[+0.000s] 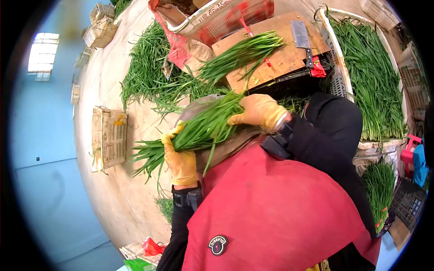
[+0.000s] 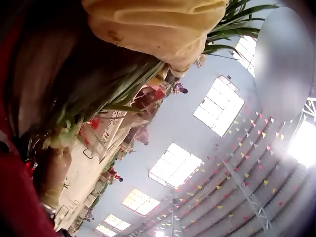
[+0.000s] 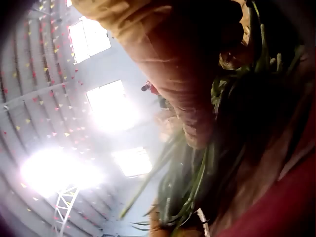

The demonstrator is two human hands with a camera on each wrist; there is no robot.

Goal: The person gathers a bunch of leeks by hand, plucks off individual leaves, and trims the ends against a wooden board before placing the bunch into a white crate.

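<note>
Across the lap lies a bunch of green chives [image 1: 203, 128], its loose leaf tips fanning out to the left. My left hand [image 1: 178, 162], in a yellow rubber glove, grips it near the leafy end, thumb and fingers round the leaves. At the other end my right hand [image 1: 260, 110], gloved alike, holds the stems with its fingers curled over them. In the right wrist view, leaves [image 3: 185, 187] hang below the gloved fingers. The left wrist view shows the glove [image 2: 158, 34] over the leaves, with the fingertips hidden.
A cutting board [image 1: 289, 58] ahead bears another chive bunch [image 1: 244, 54] and a cleaver [image 1: 300, 38]. Loose chives [image 1: 149, 67] are heaped on the floor to its left. A crate [image 1: 350, 88] full of chives stands right; a plastic basket [image 1: 108, 140] stands left.
</note>
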